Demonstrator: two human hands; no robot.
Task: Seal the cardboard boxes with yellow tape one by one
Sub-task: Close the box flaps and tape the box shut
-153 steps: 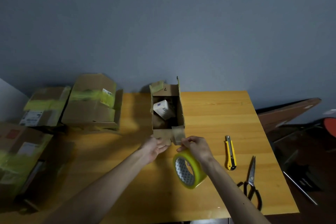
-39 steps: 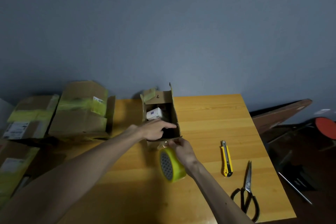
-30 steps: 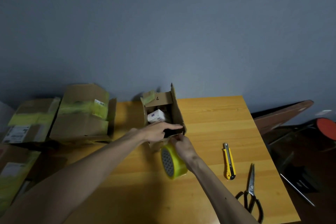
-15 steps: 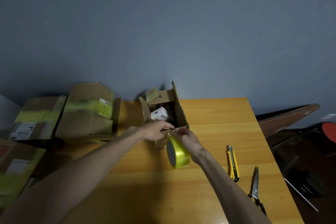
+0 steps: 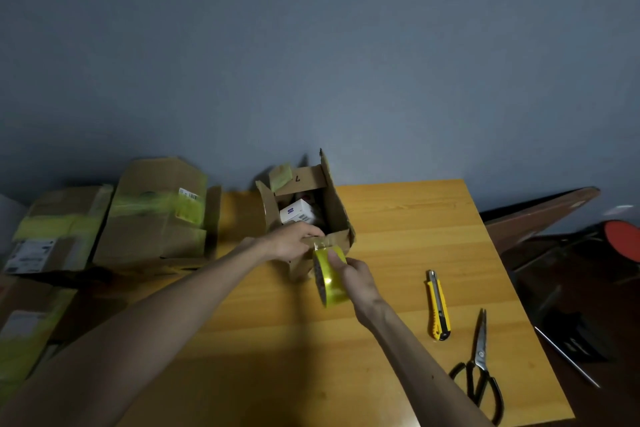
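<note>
**Tape start, open box**

Right hand [image 5: 353, 274] gripped the tape roll [image 5: 330, 279]. Left hand [image 5: 294, 241] gripped the near flap of the box [image 5: 337, 215], by the table's [image 5: 398, 218] far edge. Judgement: close the flaps first, press the tape end firmly, pull the strip taut.

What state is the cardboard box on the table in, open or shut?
Open. The cardboard box has flaps standing up, and a white packet shows inside.
</note>
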